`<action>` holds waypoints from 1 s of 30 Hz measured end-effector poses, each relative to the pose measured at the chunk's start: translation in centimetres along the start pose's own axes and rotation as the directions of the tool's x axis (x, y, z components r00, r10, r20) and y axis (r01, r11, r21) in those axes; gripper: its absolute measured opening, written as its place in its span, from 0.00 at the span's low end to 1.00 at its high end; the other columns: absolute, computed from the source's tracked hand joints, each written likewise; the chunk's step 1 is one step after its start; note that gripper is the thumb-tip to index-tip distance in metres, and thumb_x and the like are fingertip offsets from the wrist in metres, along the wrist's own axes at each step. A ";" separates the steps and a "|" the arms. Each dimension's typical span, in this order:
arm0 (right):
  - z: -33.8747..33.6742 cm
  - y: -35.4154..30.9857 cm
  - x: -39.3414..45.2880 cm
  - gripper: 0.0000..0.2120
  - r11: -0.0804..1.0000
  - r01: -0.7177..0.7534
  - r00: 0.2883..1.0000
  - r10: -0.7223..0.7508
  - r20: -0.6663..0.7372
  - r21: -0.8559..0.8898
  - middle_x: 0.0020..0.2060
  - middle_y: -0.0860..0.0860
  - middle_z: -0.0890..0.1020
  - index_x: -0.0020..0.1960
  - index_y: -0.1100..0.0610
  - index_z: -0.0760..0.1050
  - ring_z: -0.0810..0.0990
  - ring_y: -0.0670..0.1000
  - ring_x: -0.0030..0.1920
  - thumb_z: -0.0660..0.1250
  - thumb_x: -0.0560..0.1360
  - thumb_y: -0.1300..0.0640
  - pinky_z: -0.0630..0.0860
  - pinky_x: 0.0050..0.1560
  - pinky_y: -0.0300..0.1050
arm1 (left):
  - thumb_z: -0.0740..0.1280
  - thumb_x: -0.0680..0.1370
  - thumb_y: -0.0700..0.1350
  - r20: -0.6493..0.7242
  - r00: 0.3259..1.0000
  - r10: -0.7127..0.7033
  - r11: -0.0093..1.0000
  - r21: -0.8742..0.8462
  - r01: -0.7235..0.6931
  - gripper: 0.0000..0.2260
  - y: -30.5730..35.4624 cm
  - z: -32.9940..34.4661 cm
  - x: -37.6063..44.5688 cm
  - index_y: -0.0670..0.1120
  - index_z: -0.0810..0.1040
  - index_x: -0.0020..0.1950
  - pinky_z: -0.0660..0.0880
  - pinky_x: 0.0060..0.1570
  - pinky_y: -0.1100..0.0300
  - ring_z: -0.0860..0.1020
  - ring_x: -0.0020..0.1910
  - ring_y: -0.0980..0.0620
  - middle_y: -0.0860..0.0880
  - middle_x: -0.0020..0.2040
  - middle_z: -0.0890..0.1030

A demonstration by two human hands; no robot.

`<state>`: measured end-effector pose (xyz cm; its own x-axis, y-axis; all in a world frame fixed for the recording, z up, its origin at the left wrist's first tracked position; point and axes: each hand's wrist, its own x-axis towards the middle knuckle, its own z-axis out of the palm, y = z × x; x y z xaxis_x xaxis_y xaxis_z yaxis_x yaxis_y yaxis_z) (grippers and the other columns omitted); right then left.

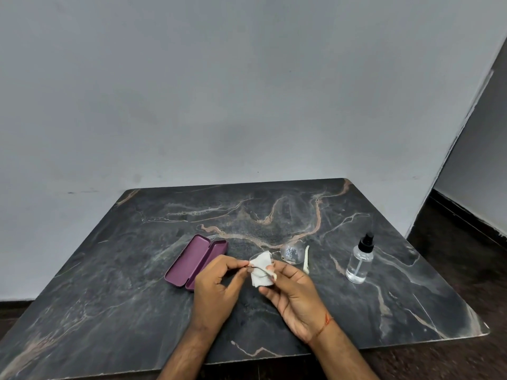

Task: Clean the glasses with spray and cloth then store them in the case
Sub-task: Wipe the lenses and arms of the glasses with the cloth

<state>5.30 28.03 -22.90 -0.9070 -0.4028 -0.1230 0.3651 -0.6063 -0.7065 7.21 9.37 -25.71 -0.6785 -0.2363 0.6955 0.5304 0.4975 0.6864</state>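
Thin-framed glasses (293, 253) with clear lenses are held above the middle of the dark marble table (137, 283). My left hand (216, 286) pinches the frame at its left side. My right hand (290, 292) presses a small white cloth (260, 266) around the left lens, which the cloth hides. The right lens shows droplets, and a pale temple tip sticks out beside it. An open purple glasses case (196, 260) lies just left of my hands. A clear spray bottle (360, 260) with a black nozzle stands upright to the right.
A plain grey wall stands behind the table. The table's right edge borders a dark floor (466, 270) and a doorway corner.
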 end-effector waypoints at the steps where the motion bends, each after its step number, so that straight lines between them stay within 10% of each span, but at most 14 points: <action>1: 0.0 0.1 0.0 0.14 1.000 0.014 1.000 -0.013 -0.023 0.013 0.54 0.66 0.87 0.57 0.66 0.85 0.90 0.56 0.47 0.77 0.71 0.66 0.87 0.42 0.44 | 0.77 0.79 0.47 -0.004 1.000 -0.001 1.000 -0.006 0.001 0.03 0.0 0.0 0.0 0.51 0.89 0.52 0.82 0.52 0.65 0.88 0.49 0.55 0.60 0.49 0.87; 5: -0.3 0.3 0.2 0.24 0.997 0.025 0.998 -0.021 -0.065 0.068 0.55 0.62 0.88 0.67 0.67 0.78 0.89 0.54 0.48 0.76 0.71 0.68 0.87 0.41 0.47 | 0.76 0.79 0.49 0.026 1.000 0.006 1.000 -0.018 -0.006 0.05 0.1 0.1 0.1 0.51 0.89 0.52 0.82 0.53 0.65 0.88 0.51 0.54 0.59 0.50 0.88; 12: -0.2 -0.1 0.1 0.09 1.000 -0.020 0.999 0.021 0.036 -0.010 0.55 0.63 0.88 0.55 0.62 0.89 0.89 0.54 0.50 0.74 0.76 0.64 0.87 0.45 0.44 | 0.76 0.81 0.57 0.025 0.999 -0.030 0.999 -0.040 0.031 0.06 0.5 -0.2 0.1 0.57 0.88 0.54 0.81 0.55 0.67 0.88 0.52 0.54 0.60 0.52 0.88; 30: -0.3 0.1 -0.3 0.11 0.994 -0.019 0.993 0.032 0.117 -0.108 0.51 0.54 0.90 0.52 0.54 0.90 0.90 0.49 0.51 0.75 0.73 0.66 0.87 0.48 0.42 | 0.72 0.86 0.47 -0.007 1.000 0.028 0.989 0.148 -0.026 0.06 2.0 -1.0 -1.1 0.49 0.87 0.60 0.78 0.58 0.66 0.86 0.56 0.60 0.57 0.54 0.88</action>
<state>5.52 28.24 -23.13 -0.8641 -0.4995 -0.0626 0.3575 -0.5213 -0.7749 9.51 9.77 -24.92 -0.6601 -0.2282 0.7157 0.4670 0.6216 0.6289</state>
